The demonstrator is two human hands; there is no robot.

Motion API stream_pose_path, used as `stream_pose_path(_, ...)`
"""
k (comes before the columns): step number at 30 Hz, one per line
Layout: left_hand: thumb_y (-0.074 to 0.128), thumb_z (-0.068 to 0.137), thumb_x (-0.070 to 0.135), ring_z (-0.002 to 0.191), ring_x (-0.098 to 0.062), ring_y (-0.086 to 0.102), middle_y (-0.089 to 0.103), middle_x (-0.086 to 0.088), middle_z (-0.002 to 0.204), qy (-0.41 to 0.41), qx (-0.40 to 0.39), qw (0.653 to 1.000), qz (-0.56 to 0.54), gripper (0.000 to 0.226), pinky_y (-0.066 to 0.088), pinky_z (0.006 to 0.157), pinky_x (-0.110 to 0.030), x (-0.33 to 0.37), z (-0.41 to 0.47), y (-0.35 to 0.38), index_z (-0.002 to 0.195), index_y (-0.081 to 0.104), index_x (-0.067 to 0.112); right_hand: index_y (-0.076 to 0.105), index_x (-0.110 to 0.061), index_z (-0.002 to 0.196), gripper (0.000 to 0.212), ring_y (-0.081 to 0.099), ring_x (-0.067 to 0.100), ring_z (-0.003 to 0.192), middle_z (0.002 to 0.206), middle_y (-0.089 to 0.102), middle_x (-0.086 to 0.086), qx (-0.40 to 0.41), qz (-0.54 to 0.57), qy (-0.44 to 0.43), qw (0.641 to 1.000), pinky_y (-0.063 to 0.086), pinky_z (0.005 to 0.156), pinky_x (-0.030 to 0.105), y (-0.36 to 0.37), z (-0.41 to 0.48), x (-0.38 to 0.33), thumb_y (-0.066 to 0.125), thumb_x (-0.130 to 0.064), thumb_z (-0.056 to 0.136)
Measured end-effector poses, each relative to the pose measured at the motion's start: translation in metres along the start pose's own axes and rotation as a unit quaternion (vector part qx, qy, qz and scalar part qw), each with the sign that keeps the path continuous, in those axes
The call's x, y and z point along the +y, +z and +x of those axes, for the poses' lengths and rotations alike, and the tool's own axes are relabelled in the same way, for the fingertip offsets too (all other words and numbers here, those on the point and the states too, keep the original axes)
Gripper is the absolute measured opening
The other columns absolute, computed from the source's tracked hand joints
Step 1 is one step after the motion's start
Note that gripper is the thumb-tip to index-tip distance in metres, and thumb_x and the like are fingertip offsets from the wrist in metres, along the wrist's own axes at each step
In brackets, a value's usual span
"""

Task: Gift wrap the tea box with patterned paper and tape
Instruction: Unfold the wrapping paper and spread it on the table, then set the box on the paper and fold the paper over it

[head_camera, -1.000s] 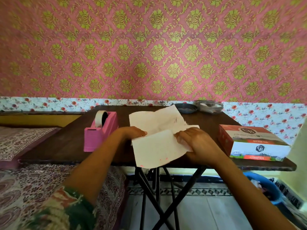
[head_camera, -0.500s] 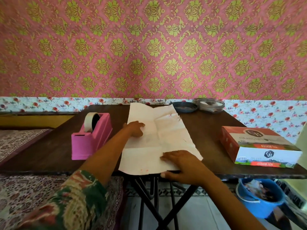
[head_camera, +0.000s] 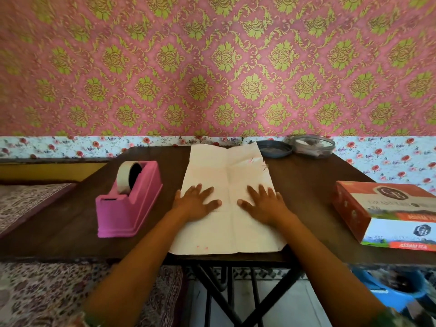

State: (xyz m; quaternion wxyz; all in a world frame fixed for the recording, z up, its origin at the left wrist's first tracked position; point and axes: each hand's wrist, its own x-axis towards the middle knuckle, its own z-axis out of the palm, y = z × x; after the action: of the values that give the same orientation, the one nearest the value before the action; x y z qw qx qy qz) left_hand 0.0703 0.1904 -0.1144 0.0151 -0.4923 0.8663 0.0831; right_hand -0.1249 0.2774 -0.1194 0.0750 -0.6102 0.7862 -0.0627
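A creased sheet of wrapping paper [head_camera: 226, 171] lies flat, pale blank side up, in the middle of the dark wooden table [head_camera: 304, 185]. My left hand [head_camera: 195, 202] and my right hand [head_camera: 264, 204] press flat on it side by side, fingers spread, holding nothing. The orange and white tea box [head_camera: 387, 213] lies at the table's right edge, well apart from the paper. A pink tape dispenser [head_camera: 132, 201] with a roll of tape [head_camera: 128, 177] stands left of the paper.
A dark lid [head_camera: 273, 148] and a round clear container [head_camera: 313, 146] sit at the table's back edge by the wall. A patterned bed cover [head_camera: 35, 293] lies to the left. A blue bucket [head_camera: 398, 293] stands on the floor at right, black table legs [head_camera: 226, 293] below.
The folded paper was opened out and now lies flat. My right hand slid up from the near edge; both hands now rest level on the sheet's middle.
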Motion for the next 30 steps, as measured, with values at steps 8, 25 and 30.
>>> stream_pose_path(8,0.015,0.089,0.068,0.146,-0.018,-0.005,-0.007,0.003,0.158,0.010,-0.003,1.000,0.020,0.066,-0.008,0.113,-0.052,-0.005,0.005,0.001,0.147,0.001,0.041,0.002,-0.033,0.149,0.074,-0.007,0.032,0.144,0.158,-0.007,0.008,-0.007,-0.026,0.028,0.999,-0.007,0.114,0.047,0.008,0.001,0.001,0.015,-0.071,0.087)
stream_pose_path(25,0.034,0.091,0.058,0.142,-0.020,0.022,0.024,0.003,0.154,0.086,0.094,0.978,-0.166,0.059,0.016,0.115,-0.043,0.098,-0.030,-0.040,0.143,0.031,0.030,0.017,-0.017,0.149,0.062,0.002,0.027,0.145,0.158,0.005,0.010,0.187,0.117,0.025,0.975,0.006,0.118,0.041,-0.074,-0.061,0.041,0.032,-0.048,0.097)
stream_pose_path(30,0.047,0.093,0.044,0.132,-0.020,0.041,0.042,-0.001,0.145,0.145,0.087,0.942,-0.289,0.048,0.031,0.108,-0.033,0.185,-0.049,-0.042,0.135,0.047,0.021,0.020,-0.016,0.148,0.063,0.011,0.029,0.144,0.156,0.013,0.011,0.256,0.094,0.121,0.954,0.013,0.115,0.043,-0.101,-0.110,0.122,0.032,-0.050,0.096)
